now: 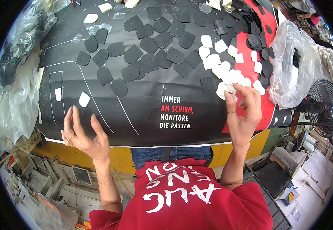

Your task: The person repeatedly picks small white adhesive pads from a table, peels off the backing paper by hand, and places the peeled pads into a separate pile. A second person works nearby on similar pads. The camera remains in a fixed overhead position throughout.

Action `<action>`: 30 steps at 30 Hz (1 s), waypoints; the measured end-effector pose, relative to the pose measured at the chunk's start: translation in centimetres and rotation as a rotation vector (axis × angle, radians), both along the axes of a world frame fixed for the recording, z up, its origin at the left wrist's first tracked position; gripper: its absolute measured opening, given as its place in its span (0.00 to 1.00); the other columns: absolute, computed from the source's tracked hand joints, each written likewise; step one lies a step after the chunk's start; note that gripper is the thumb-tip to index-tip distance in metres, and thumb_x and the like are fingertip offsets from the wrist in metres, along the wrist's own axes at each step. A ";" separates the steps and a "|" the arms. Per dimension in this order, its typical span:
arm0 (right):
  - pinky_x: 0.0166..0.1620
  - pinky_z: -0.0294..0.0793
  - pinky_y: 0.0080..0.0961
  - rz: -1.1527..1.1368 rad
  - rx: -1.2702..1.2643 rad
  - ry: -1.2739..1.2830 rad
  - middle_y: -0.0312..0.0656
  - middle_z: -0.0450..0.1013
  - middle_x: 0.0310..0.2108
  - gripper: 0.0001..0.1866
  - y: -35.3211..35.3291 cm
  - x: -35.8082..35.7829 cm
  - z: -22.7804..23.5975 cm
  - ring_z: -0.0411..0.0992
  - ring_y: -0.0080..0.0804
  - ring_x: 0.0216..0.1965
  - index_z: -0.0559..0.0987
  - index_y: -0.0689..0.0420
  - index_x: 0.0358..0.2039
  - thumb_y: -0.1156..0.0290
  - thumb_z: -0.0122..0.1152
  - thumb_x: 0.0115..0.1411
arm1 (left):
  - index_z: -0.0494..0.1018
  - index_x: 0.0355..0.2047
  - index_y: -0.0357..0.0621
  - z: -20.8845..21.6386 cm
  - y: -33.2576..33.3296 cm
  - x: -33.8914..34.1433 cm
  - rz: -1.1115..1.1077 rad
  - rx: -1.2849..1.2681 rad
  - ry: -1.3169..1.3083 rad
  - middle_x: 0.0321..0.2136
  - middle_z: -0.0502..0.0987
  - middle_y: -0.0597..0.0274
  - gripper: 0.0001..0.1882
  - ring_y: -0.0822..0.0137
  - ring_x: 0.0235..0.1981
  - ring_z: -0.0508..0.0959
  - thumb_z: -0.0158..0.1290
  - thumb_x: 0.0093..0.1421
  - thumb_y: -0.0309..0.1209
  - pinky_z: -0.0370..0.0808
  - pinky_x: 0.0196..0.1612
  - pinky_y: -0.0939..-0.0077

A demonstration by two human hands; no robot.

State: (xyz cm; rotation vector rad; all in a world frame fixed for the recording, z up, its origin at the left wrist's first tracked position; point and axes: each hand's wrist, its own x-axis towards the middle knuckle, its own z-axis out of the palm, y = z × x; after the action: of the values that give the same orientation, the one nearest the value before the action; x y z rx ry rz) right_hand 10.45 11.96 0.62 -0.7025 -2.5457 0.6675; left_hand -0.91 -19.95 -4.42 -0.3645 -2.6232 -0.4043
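Note:
My right hand (245, 109) pinches a small white round-ended pad (231, 89) between thumb and forefinger, at the near edge of a heap of white pads (224, 69). My left hand (85, 134) lies over the near left of the table with its fingers apart and nothing in them. Just beyond its fingertips is a single white pad (84, 99) resting on a dark piece. Another white pad (58, 94) lies farther left. Many black round-ended pads (149, 63) are scattered singly and overlapping across the middle.
A black printed sheet (136, 111) with a red band covers the table. Black pads (254, 40) pile up at the right. Clear plastic bags (295, 63) lie along both sides. A black fan (323, 107) stands right of the table. Small clear film pieces (93, 30) lie far left.

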 end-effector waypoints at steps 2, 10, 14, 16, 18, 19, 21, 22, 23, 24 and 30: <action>0.34 0.70 0.30 0.105 0.028 -0.012 0.43 0.71 0.40 0.15 -0.2 -0.3 0.2 0.70 0.34 0.35 0.82 0.56 0.44 0.74 0.72 0.54 | 0.76 0.55 0.43 0.2 1.6 0.1 -0.051 0.096 0.023 0.55 0.73 0.56 0.23 0.58 0.57 0.71 0.61 0.58 0.32 0.53 0.64 0.54; 0.44 0.71 0.30 0.137 0.057 -0.125 0.43 0.69 0.41 0.15 0.6 -0.3 0.6 0.69 0.35 0.39 0.81 0.57 0.46 0.76 0.67 0.57 | 0.78 0.50 0.49 2.4 11.1 3.2 -0.664 0.221 -0.338 0.52 0.75 0.59 0.24 0.60 0.51 0.74 0.65 0.51 0.31 0.63 0.59 0.57; 0.44 0.67 0.34 0.065 0.045 -0.176 0.42 0.69 0.39 0.13 0.9 0.4 0.8 0.69 0.39 0.39 0.81 0.56 0.42 0.70 0.70 0.56 | 0.71 0.58 0.49 1.9 16.7 3.5 -0.799 0.052 -0.360 0.60 0.69 0.58 0.29 0.60 0.62 0.67 0.61 0.57 0.44 0.60 0.64 0.53; 0.43 0.67 0.34 0.042 0.004 -0.192 0.41 0.70 0.38 0.12 0.7 0.8 0.8 0.69 0.39 0.39 0.80 0.55 0.40 0.69 0.71 0.55 | 0.72 0.57 0.50 1.9 17.0 3.3 -0.818 0.048 -0.400 0.62 0.68 0.61 0.28 0.61 0.64 0.66 0.62 0.56 0.42 0.55 0.67 0.53; 0.42 0.66 0.34 0.036 -0.017 -0.191 0.41 0.70 0.37 0.12 0.7 1.0 0.5 0.69 0.39 0.38 0.80 0.55 0.39 0.69 0.71 0.55 | 0.74 0.54 0.51 1.8 16.4 3.0 -0.835 0.025 -0.413 0.63 0.68 0.62 0.26 0.62 0.65 0.66 0.63 0.56 0.41 0.52 0.68 0.52; 0.42 0.66 0.34 0.042 -0.018 -0.185 0.40 0.70 0.37 0.12 0.5 1.1 0.3 0.69 0.39 0.38 0.80 0.55 0.39 0.69 0.71 0.55 | 0.75 0.52 0.50 1.9 15.6 2.9 -0.843 0.004 -0.409 0.63 0.68 0.62 0.24 0.62 0.65 0.66 0.63 0.56 0.41 0.52 0.68 0.51; 0.40 0.67 0.32 0.053 -0.024 -0.187 0.40 0.70 0.36 0.12 0.4 1.3 0.0 0.70 0.37 0.37 0.80 0.56 0.39 0.72 0.71 0.55 | 0.77 0.45 0.49 2.0 13.8 2.6 -0.837 -0.004 -0.414 0.62 0.70 0.61 0.18 0.63 0.65 0.67 0.63 0.55 0.39 0.51 0.68 0.50; 0.39 0.68 0.30 0.061 -0.025 -0.194 0.40 0.70 0.35 0.11 0.3 1.4 -0.2 0.70 0.35 0.36 0.80 0.57 0.39 0.74 0.71 0.55 | 0.77 0.42 0.49 2.0 13.1 2.6 -0.817 0.023 -0.408 0.60 0.72 0.61 0.15 0.62 0.63 0.69 0.64 0.55 0.37 0.51 0.68 0.50; 0.38 0.70 0.28 0.072 -0.021 -0.197 0.41 0.70 0.35 0.11 0.4 1.5 -0.4 0.70 0.33 0.34 0.80 0.59 0.39 0.76 0.70 0.55 | 0.77 0.40 0.49 2.1 12.5 2.4 -0.799 0.031 -0.391 0.59 0.73 0.62 0.14 0.62 0.62 0.70 0.65 0.54 0.35 0.51 0.68 0.50; 0.38 0.69 0.28 0.091 0.026 -0.179 0.40 0.70 0.35 0.10 0.4 1.5 -0.5 0.70 0.33 0.34 0.79 0.58 0.38 0.76 0.70 0.56 | 0.77 0.39 0.49 2.0 12.0 2.3 -0.783 0.048 -0.373 0.58 0.74 0.62 0.14 0.61 0.61 0.71 0.65 0.53 0.33 0.51 0.68 0.50; 0.40 0.68 0.23 0.189 -0.061 -0.076 0.38 0.71 0.35 0.06 0.5 1.5 -0.1 0.69 0.28 0.34 0.78 0.60 0.35 0.79 0.66 0.58 | 0.78 0.43 0.48 2.5 12.7 2.6 -0.758 0.272 -0.356 0.52 0.77 0.60 0.16 0.62 0.54 0.76 0.65 0.53 0.31 0.54 0.66 0.54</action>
State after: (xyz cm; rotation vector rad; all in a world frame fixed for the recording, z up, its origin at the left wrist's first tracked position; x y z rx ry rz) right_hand 11.94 12.45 0.56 -0.5195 -2.6953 0.7970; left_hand 1.67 -7.26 -1.94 -1.2950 -2.6080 -1.1431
